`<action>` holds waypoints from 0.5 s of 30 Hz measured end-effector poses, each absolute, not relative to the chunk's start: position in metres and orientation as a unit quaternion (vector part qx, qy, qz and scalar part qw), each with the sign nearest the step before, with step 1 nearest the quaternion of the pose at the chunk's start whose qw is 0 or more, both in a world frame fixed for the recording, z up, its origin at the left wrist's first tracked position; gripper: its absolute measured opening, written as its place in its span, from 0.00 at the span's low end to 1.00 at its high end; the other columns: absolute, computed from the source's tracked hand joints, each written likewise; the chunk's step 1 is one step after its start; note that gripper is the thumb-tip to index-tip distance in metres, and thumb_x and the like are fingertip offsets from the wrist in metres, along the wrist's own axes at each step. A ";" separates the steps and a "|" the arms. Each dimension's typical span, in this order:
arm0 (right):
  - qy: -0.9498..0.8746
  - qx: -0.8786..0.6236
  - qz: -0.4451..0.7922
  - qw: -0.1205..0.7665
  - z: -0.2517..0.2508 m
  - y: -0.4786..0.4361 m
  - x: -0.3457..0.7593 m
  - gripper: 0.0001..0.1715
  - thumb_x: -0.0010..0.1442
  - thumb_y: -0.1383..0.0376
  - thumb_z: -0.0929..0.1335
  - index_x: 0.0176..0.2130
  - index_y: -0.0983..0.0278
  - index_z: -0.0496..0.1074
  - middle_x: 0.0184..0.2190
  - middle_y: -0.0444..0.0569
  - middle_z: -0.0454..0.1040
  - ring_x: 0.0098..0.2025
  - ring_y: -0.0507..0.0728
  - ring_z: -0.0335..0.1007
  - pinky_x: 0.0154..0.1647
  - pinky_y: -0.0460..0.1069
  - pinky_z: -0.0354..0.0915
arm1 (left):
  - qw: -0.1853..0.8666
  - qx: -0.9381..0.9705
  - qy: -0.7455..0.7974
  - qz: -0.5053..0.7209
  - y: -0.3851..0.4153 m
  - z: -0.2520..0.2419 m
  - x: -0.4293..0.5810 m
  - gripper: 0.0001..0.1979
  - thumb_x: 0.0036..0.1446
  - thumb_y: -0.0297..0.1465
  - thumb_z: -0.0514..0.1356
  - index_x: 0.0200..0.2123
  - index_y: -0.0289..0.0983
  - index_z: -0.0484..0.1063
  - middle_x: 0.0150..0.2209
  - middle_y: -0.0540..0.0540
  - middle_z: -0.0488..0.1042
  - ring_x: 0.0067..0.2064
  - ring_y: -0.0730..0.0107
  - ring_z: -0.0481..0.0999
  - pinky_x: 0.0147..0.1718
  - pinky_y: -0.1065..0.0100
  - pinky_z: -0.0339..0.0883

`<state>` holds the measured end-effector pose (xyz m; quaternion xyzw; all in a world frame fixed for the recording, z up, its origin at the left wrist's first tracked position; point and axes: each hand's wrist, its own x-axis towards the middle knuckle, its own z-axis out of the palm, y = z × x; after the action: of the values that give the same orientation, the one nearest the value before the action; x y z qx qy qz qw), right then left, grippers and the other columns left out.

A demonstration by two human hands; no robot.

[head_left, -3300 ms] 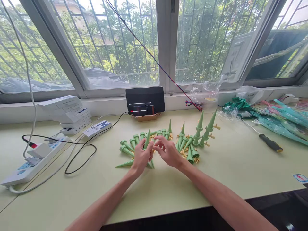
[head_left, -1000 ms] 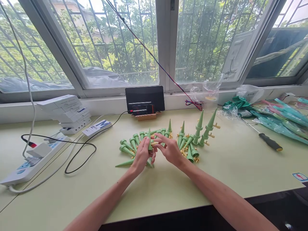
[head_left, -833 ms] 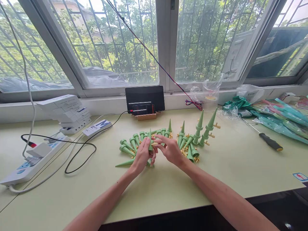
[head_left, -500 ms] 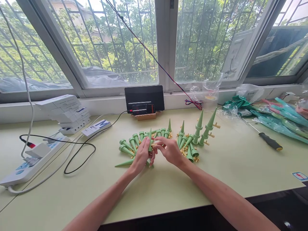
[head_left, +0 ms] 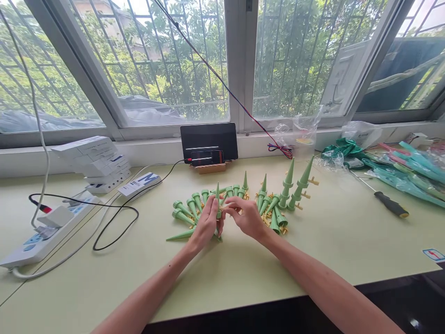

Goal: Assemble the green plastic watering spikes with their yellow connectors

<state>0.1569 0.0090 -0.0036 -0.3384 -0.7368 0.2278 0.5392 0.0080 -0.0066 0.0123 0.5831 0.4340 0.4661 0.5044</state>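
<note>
My left hand (head_left: pixel 205 223) is closed around a green plant watering spike (head_left: pixel 218 197), its pointed end up. From the right side, the thumb and fingertips of my right hand (head_left: pixel 247 218) pinch a small yellow valve (head_left: pixel 223 209) against the spike's collar. How far the valve sits in the collar is hidden by my fingers. Under my left wrist lies another green spike (head_left: pixel 179 235). More spikes (head_left: pixel 181 208) fan out behind my left hand, with yellow valves among them. Beside my right hand is a second cluster of spikes (head_left: pixel 274 204).
Stacked upright spikes (head_left: pixel 301 185) with yellow valves stand at the right. Farther right lie a screwdriver (head_left: pixel 391 204) and plastic bags (head_left: pixel 399 171). A phone (head_left: pixel 207 158) leans on a tablet (head_left: pixel 208 137) at the back. Boxes (head_left: pixel 92 155), a power strip (head_left: pixel 45 236) and cables occupy the left.
Both hands stay in nearly the same place. The fingers of my right hand have shifted slightly at the valve, and the held spike has turned or moved a little.
</note>
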 end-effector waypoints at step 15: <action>-0.739 -0.351 0.222 0.530 0.000 0.010 0.158 0.09 0.64 0.62 0.67 0.34 0.63 0.74 0.27 0.46 0.77 0.27 0.52 0.69 0.31 0.46 0.65 | 0.472 0.608 0.440 0.463 -0.002 0.011 0.006 0.22 0.64 0.50 0.48 0.53 0.44 0.62 0.29 0.54 0.62 0.19 0.77 0.66 0.13 0.74 0.62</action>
<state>0.1581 0.0096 -0.0004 -0.3515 -0.7387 0.2224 0.5303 0.0057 -0.0020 0.0107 0.6075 0.4402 0.4628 0.4721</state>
